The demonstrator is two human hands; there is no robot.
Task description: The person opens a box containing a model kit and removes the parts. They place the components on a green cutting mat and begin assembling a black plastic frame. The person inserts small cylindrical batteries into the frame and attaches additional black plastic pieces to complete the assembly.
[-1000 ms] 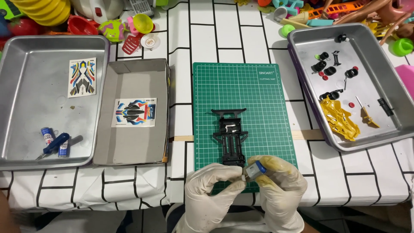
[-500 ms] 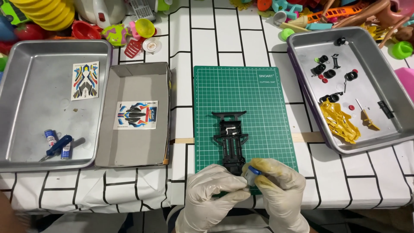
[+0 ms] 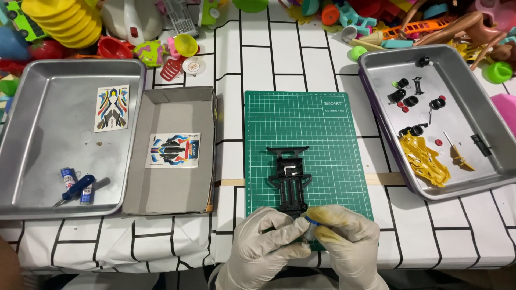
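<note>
A table under a white cloth (image 3: pixel 279 59) with black grid lines fills the head view, with a heap of bright plastic toys (image 3: pixel 64 27) along its far edge. At the near edge both gloved hands meet: the left hand (image 3: pixel 266 249) and the right hand (image 3: pixel 346 247) pinch a small blue-rimmed part (image 3: pixel 310 224) between their fingertips; most of it is hidden, so its kind is hard to tell. It sits over the near edge of a green cutting mat (image 3: pixel 306 129), just in front of a black toy-car chassis (image 3: pixel 289 180) lying on the mat. On the left, a metal tray (image 3: pixel 32 107) holds a sticker sheet (image 3: pixel 112 108) and small blue tools (image 3: pixel 75 187); beside it an open grey box (image 3: pixel 177 107) holds another sticker sheet (image 3: pixel 174 150). The right tray (image 3: pixel 484 102) holds black wheels (image 3: pixel 411 100) and a yellow frame of plastic parts (image 3: pixel 424 158).
</note>
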